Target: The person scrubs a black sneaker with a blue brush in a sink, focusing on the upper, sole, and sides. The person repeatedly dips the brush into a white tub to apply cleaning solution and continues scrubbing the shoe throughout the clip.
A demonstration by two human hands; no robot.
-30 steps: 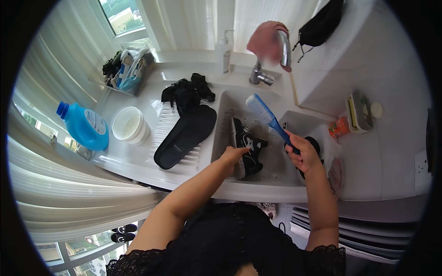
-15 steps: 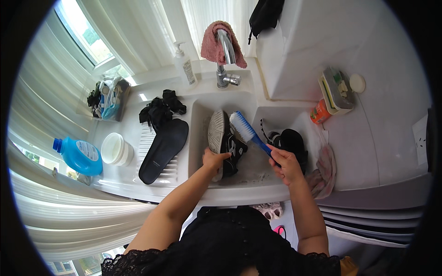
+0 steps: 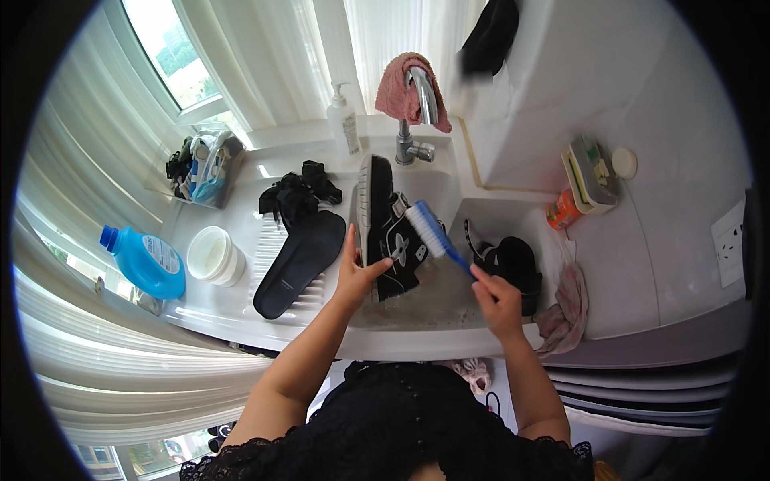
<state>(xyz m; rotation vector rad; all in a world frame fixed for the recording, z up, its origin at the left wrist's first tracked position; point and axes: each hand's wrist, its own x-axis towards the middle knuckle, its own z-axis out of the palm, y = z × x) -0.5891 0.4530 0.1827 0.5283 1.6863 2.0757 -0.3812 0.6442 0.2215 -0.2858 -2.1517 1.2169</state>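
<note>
Clearly set apart at far left, a blue detergent bottle (image 3: 152,264) stands on the white table (image 3: 220,309), with a clear bin (image 3: 224,188) of assorted small items behind it and a white plastic tub (image 3: 216,255) just beside it. Next, a black insole (image 3: 299,264) lies across the ridged washboard (image 3: 269,240), its upper end against a bunched black cloth (image 3: 295,196). Farther back stands a white pump bottle (image 3: 345,128). The person's left hand (image 3: 354,274) has its grip around a black-and-white sneaker (image 3: 393,244), thumb on the upper and fingers along the sole side, as the shoe rests tilted in the larger basin (image 3: 453,305), sole facing left. A pink towel (image 3: 393,84) drapes the chrome faucet (image 3: 425,100) behind. A blue scrub brush (image 3: 437,234) angles down to the right hand (image 3: 499,303), whose grip is closed on the handle; its white bristles are at the shoe's upper, though contact is hard to confirm. Rightward, a black object (image 3: 513,264) sits in the smaller basin (image 3: 509,212), near an orange container (image 3: 564,210), a pinkish cloth (image 3: 567,309) over the rim and a sponge caddy (image 3: 591,178).
</note>
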